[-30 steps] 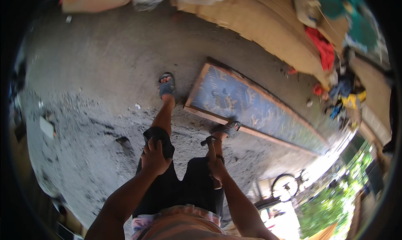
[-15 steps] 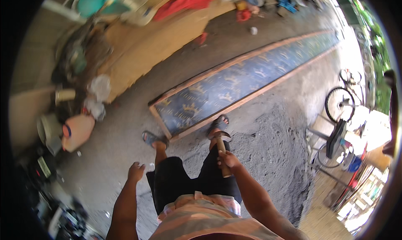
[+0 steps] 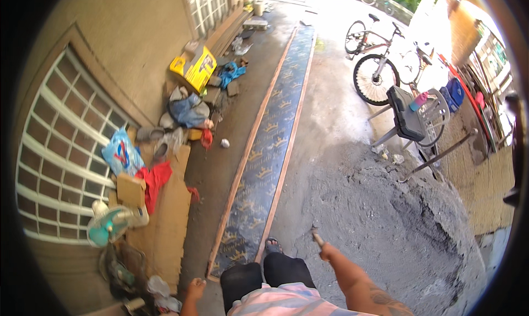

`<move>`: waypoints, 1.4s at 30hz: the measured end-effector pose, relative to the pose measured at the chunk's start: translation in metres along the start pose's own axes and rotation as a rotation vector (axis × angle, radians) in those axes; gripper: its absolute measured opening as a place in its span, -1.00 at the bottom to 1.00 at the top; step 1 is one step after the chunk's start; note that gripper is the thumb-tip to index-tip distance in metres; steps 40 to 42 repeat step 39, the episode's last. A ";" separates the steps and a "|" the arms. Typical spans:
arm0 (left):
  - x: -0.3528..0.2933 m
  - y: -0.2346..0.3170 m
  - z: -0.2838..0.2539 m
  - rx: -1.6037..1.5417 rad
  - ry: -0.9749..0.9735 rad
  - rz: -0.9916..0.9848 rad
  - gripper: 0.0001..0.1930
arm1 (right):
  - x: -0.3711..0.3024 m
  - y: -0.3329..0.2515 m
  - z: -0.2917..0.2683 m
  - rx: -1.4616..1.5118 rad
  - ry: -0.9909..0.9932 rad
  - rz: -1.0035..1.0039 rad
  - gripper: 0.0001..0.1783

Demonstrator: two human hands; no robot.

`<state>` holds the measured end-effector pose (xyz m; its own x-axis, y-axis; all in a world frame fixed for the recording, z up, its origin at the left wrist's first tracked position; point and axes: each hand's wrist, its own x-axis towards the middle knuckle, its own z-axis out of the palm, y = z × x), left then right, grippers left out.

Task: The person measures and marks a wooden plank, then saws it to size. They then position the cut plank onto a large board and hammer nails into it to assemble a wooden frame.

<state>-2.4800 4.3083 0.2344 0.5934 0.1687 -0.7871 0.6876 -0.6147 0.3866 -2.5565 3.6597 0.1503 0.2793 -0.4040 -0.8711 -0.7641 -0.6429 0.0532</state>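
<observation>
My right hand (image 3: 326,252) is closed around a hammer (image 3: 316,236) by its wooden handle. The hammer's head points forward, over the grey ground beside the frame. Low on the left hangs my left hand (image 3: 195,287), empty, its fingers loosely bent and a little apart. Ahead of my legs lies a long, narrow wooden frame (image 3: 280,181) on the ground. A dark blue sheet (image 3: 259,186) with gold crown prints lines it. My sandalled foot (image 3: 273,245) stands by its right rail near the close end.
A broad patch of grey sand or cement mix (image 3: 380,222) spreads on the right. Beyond it stand a chair bearing a black case (image 3: 406,114) and a bicycle (image 3: 376,76). Flattened cardboard (image 3: 162,233), a teal fan (image 3: 104,230) and a yellow container (image 3: 195,69) line the left wall.
My view has turned and lifted, so the frame now runs away ahead. The hammer, still in my right hand, has swung from before my leg out to the right.
</observation>
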 end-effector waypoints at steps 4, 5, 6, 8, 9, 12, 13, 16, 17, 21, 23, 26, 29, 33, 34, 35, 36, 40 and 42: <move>0.035 0.042 -0.030 0.285 0.050 -0.073 -0.46 | -0.005 0.067 -0.015 0.208 -0.098 0.317 -0.31; 0.042 0.046 -0.044 0.354 0.018 -0.131 -0.45 | -0.013 0.066 -0.017 0.243 -0.125 0.348 -0.34; 0.058 0.054 -0.056 0.421 -0.021 -0.184 -0.44 | -0.024 0.068 -0.022 0.279 -0.147 0.384 -0.37; 0.090 0.072 -0.061 0.551 -0.158 -0.230 -0.41 | -0.020 0.088 -0.022 0.160 -0.304 0.346 -0.40; 0.115 0.090 -0.064 0.617 -0.243 -0.215 -0.39 | -0.015 0.094 -0.016 0.106 -0.376 0.326 -0.41; 0.175 0.157 -0.076 0.743 -0.233 -0.164 -0.34 | -0.011 0.093 0.007 0.292 -0.283 0.379 -0.48; 0.191 0.188 -0.074 0.760 -0.180 -0.149 -0.33 | -0.009 0.082 0.004 0.303 -0.298 0.354 -0.49; 0.244 0.303 -0.082 0.680 -0.099 0.040 -0.25 | -0.007 0.028 -0.006 0.344 -0.366 0.285 -0.49; 0.241 0.368 -0.065 0.693 -0.104 0.185 -0.30 | -0.012 0.029 -0.015 0.377 -0.382 0.327 -0.47; 0.275 0.514 -0.074 0.555 0.047 0.495 -0.42 | 0.017 -0.039 -0.069 0.390 -0.418 0.210 -0.40; 0.302 0.587 -0.045 0.385 0.055 0.522 -0.41 | 0.044 -0.037 -0.095 0.402 -0.450 0.170 -0.38; 0.315 0.638 -0.024 0.297 0.144 0.486 -0.43 | 0.088 -0.042 -0.175 0.380 -0.527 0.077 -0.39; 0.333 0.671 0.050 0.501 0.014 0.306 -0.43 | 0.173 0.016 -0.240 0.441 -0.435 0.078 -0.54; 0.309 0.707 0.086 0.850 -0.215 0.164 -0.40 | 0.211 -0.003 -0.422 0.411 -0.229 0.150 -0.54; 0.308 0.722 0.111 0.798 -0.201 0.167 -0.39 | 0.230 0.012 -0.464 0.383 -0.168 0.145 -0.51; 0.309 0.739 0.135 0.745 -0.189 0.170 -0.38 | 0.251 0.032 -0.505 0.353 -0.107 0.142 -0.49; 0.319 0.750 0.145 0.664 -0.215 0.119 -0.40 | 0.271 0.032 -0.546 0.324 -0.057 0.111 -0.47; 0.362 0.795 0.181 0.797 -0.273 0.172 -0.41 | 0.323 0.022 -0.672 0.242 -0.018 0.092 -0.45; 0.362 0.795 0.181 0.797 -0.273 0.172 -0.41 | 0.323 0.022 -0.672 0.242 -0.018 0.092 -0.45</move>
